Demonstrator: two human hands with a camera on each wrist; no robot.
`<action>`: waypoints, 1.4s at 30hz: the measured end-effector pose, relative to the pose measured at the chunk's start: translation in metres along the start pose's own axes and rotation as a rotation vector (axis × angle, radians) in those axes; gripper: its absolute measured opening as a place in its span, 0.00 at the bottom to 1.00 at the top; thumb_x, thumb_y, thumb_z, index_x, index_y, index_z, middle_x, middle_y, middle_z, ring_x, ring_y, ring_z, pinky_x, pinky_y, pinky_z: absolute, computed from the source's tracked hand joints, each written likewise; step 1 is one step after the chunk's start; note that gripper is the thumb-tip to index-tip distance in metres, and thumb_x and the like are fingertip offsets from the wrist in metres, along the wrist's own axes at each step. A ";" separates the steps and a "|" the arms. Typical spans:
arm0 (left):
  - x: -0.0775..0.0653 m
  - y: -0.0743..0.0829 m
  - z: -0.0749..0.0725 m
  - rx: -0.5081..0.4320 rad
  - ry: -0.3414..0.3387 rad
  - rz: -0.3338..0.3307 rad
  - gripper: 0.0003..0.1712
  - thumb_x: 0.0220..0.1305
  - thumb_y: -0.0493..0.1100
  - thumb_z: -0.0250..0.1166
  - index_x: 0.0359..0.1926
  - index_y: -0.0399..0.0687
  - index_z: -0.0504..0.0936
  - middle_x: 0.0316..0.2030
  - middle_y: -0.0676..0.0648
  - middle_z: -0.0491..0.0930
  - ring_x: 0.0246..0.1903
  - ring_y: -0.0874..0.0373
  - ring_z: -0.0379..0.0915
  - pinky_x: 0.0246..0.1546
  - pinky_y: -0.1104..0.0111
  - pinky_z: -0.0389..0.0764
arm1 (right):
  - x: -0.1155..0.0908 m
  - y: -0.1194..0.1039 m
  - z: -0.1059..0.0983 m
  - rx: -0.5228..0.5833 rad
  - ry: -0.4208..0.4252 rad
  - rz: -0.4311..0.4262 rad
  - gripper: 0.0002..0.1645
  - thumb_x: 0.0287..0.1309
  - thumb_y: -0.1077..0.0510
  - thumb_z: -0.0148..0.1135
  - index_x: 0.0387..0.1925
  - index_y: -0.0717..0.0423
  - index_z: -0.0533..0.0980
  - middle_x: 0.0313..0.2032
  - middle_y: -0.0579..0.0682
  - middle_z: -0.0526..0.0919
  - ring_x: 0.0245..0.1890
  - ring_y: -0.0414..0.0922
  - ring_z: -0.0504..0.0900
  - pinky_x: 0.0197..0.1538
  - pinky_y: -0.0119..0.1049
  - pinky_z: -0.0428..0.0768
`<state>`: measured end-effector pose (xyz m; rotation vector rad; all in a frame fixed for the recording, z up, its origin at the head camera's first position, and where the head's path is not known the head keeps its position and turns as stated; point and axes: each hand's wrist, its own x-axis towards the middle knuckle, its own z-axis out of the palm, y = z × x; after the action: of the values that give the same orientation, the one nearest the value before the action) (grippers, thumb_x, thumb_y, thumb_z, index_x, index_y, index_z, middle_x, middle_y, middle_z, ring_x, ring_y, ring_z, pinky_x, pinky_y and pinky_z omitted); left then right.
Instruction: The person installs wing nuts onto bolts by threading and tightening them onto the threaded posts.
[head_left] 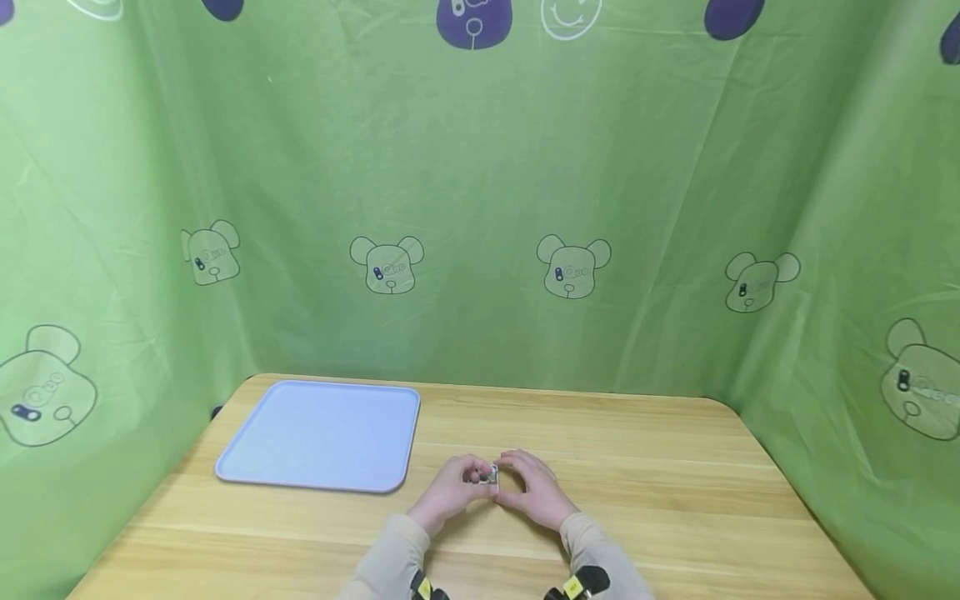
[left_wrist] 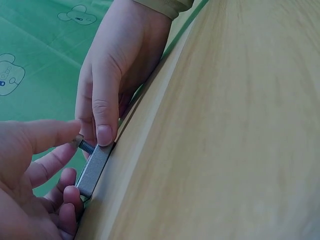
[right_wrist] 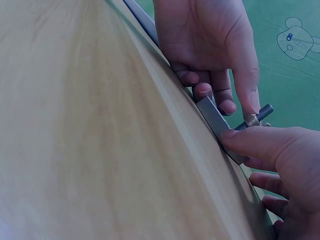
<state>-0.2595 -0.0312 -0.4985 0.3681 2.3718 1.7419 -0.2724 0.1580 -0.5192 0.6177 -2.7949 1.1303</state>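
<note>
Between both hands, low over the wooden table, is a small grey metal block (left_wrist: 94, 170) with a threaded bolt (right_wrist: 266, 111) sticking out of one face. On the bolt sits a brass-coloured nut (right_wrist: 253, 120). My left hand (head_left: 452, 487) pinches this nut between thumb and index finger, and its lower fingers curl near the block's end. My right hand (head_left: 537, 490) grips the block's other end, the thumb (left_wrist: 105, 131) flat on its side. The right hand's other fingers are partly hidden behind the block.
A light blue tray (head_left: 322, 437) lies on the wooden table (head_left: 637, 450), to the left of the hands. Green curtains (head_left: 480, 333) with bear prints hang behind the table and at both sides.
</note>
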 end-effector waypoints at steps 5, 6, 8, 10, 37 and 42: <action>-0.002 0.002 0.000 0.000 0.015 0.016 0.13 0.56 0.38 0.69 0.42 0.40 0.81 0.32 0.51 0.72 0.36 0.58 0.65 0.36 0.68 0.65 | 0.000 -0.001 0.000 0.002 -0.002 0.005 0.36 0.50 0.43 0.70 0.57 0.56 0.74 0.64 0.61 0.71 0.68 0.63 0.65 0.69 0.68 0.52; -0.002 0.002 0.001 -0.001 0.017 0.014 0.12 0.56 0.37 0.69 0.42 0.40 0.81 0.32 0.50 0.72 0.36 0.58 0.65 0.36 0.68 0.65 | 0.000 -0.001 0.000 0.001 -0.003 0.006 0.36 0.50 0.43 0.70 0.57 0.56 0.74 0.64 0.61 0.71 0.68 0.63 0.64 0.69 0.68 0.52; -0.002 0.004 0.001 0.005 0.020 0.009 0.11 0.57 0.38 0.68 0.42 0.40 0.82 0.32 0.50 0.73 0.36 0.58 0.65 0.37 0.68 0.65 | 0.000 -0.001 0.000 0.000 -0.006 0.009 0.36 0.50 0.44 0.71 0.58 0.56 0.74 0.65 0.61 0.71 0.68 0.63 0.64 0.69 0.68 0.51; -0.002 0.004 0.001 0.017 0.021 0.000 0.11 0.58 0.38 0.68 0.42 0.41 0.82 0.32 0.50 0.73 0.36 0.58 0.66 0.38 0.68 0.65 | -0.001 -0.001 -0.001 0.004 -0.010 0.014 0.36 0.50 0.44 0.71 0.58 0.56 0.74 0.65 0.61 0.70 0.68 0.63 0.63 0.69 0.68 0.51; -0.001 0.001 0.004 -0.068 0.075 -0.063 0.09 0.58 0.32 0.58 0.41 0.38 0.71 0.35 0.47 0.71 0.31 0.58 0.65 0.28 0.72 0.67 | 0.000 0.000 0.000 -0.001 -0.005 0.007 0.35 0.49 0.45 0.71 0.57 0.55 0.74 0.64 0.60 0.72 0.68 0.63 0.64 0.68 0.68 0.52; -0.002 0.002 0.004 -0.073 0.067 -0.066 0.06 0.56 0.31 0.59 0.35 0.40 0.72 0.38 0.44 0.76 0.35 0.56 0.68 0.33 0.69 0.69 | 0.000 0.000 0.000 0.003 -0.008 0.013 0.35 0.49 0.44 0.71 0.57 0.55 0.74 0.65 0.60 0.71 0.68 0.63 0.64 0.69 0.68 0.52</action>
<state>-0.2565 -0.0277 -0.4975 0.2218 2.3292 1.8323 -0.2718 0.1581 -0.5187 0.6069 -2.8077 1.1377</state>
